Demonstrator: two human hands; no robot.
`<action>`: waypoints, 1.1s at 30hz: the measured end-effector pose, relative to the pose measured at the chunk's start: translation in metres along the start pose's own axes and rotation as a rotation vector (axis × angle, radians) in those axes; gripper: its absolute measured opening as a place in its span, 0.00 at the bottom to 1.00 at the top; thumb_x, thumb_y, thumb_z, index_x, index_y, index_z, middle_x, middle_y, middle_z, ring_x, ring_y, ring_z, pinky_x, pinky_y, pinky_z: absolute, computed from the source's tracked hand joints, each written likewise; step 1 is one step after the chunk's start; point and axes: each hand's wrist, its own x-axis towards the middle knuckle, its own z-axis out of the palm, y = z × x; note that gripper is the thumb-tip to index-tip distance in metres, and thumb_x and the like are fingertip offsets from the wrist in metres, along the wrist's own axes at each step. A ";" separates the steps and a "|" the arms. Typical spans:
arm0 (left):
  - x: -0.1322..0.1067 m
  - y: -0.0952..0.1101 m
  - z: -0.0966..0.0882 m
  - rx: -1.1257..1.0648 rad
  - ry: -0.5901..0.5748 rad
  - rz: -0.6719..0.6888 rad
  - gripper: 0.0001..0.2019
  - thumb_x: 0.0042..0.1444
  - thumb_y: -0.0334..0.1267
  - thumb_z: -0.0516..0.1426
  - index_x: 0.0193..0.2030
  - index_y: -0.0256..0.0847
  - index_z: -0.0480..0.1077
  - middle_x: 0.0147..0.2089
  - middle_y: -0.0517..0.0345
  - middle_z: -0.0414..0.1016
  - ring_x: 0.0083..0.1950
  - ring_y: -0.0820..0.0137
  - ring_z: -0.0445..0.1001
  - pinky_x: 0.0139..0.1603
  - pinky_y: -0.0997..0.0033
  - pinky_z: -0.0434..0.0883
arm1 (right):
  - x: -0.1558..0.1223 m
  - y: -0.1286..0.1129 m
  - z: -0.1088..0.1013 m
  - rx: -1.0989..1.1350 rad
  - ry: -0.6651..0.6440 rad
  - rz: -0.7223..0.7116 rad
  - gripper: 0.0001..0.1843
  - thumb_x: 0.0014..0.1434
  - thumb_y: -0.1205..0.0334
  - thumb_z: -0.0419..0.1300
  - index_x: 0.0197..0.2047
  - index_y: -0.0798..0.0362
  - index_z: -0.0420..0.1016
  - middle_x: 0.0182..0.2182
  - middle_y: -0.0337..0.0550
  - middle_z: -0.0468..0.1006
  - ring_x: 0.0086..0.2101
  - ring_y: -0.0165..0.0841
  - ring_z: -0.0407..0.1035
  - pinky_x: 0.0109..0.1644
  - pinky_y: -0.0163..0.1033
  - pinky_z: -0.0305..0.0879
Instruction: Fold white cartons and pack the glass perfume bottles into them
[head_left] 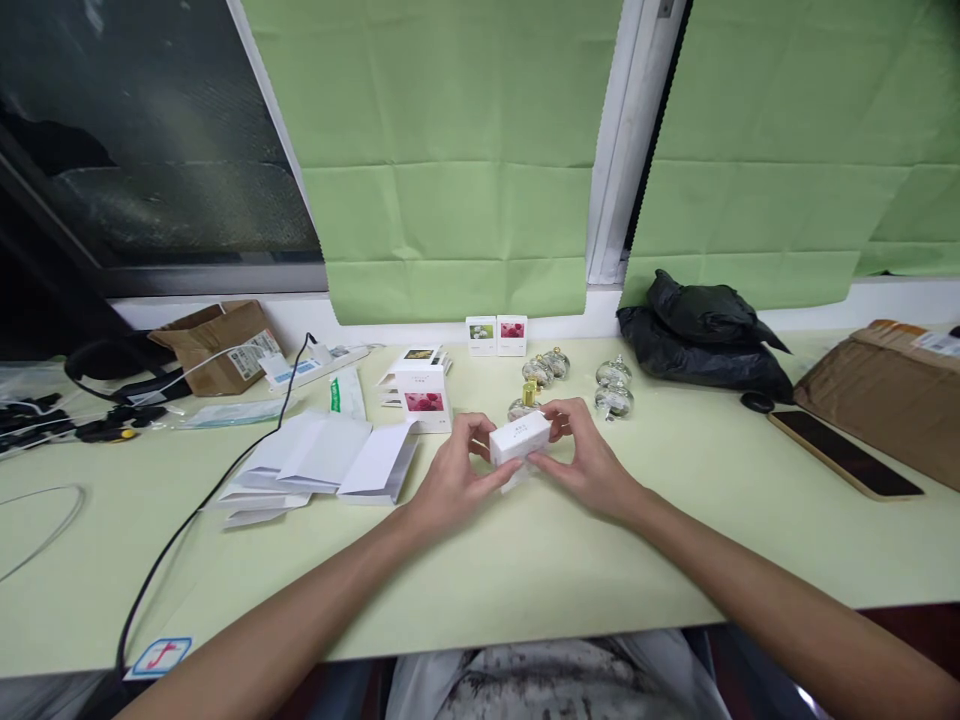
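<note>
Both my hands hold a small white carton (519,437) just above the pale green table (480,570), near its middle. My left hand (452,473) grips the carton's left end with curled fingers. My right hand (585,455) pinches its right end. Right behind the carton stand several round glass perfume bottles (546,368), one with a gold cap (529,394). To the left, a stack of folded flat white cartons (330,460) lies on the table beside a small box with a pink flower picture (425,405).
Two small picture boxes (496,335) stand by the window sill. A black plastic bag (701,335), a phone (844,452) and a brown parcel (885,395) lie at the right. A cardboard box (217,345), a black cable (187,520) and headphones (112,365) are at the left.
</note>
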 end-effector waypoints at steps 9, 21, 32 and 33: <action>-0.002 0.008 -0.004 -0.088 -0.125 0.074 0.16 0.76 0.45 0.51 0.66 0.48 0.61 0.55 0.50 0.71 0.56 0.61 0.74 0.55 0.57 0.76 | -0.004 -0.013 -0.003 0.184 -0.184 0.058 0.25 0.68 0.55 0.66 0.64 0.42 0.63 0.59 0.47 0.73 0.54 0.42 0.73 0.60 0.55 0.74; 0.003 0.004 0.001 0.003 -0.073 -0.093 0.27 0.65 0.43 0.64 0.68 0.48 0.62 0.64 0.50 0.73 0.58 0.60 0.76 0.58 0.57 0.76 | -0.003 -0.013 0.002 0.131 -0.200 0.067 0.33 0.64 0.67 0.64 0.69 0.43 0.61 0.64 0.48 0.74 0.55 0.42 0.75 0.62 0.54 0.73; 0.007 0.004 -0.003 -0.121 -0.209 -0.204 0.20 0.61 0.40 0.67 0.59 0.45 0.75 0.57 0.52 0.83 0.57 0.55 0.81 0.58 0.55 0.79 | 0.000 -0.002 -0.002 0.170 -0.242 0.117 0.30 0.63 0.59 0.69 0.67 0.46 0.71 0.57 0.47 0.81 0.51 0.43 0.78 0.55 0.51 0.78; 0.007 0.003 -0.002 -0.134 -0.207 -0.212 0.20 0.61 0.40 0.67 0.60 0.45 0.75 0.57 0.52 0.83 0.57 0.55 0.81 0.59 0.54 0.78 | 0.000 -0.001 -0.002 0.182 -0.248 0.123 0.30 0.64 0.59 0.69 0.68 0.45 0.71 0.57 0.46 0.81 0.51 0.43 0.79 0.56 0.51 0.78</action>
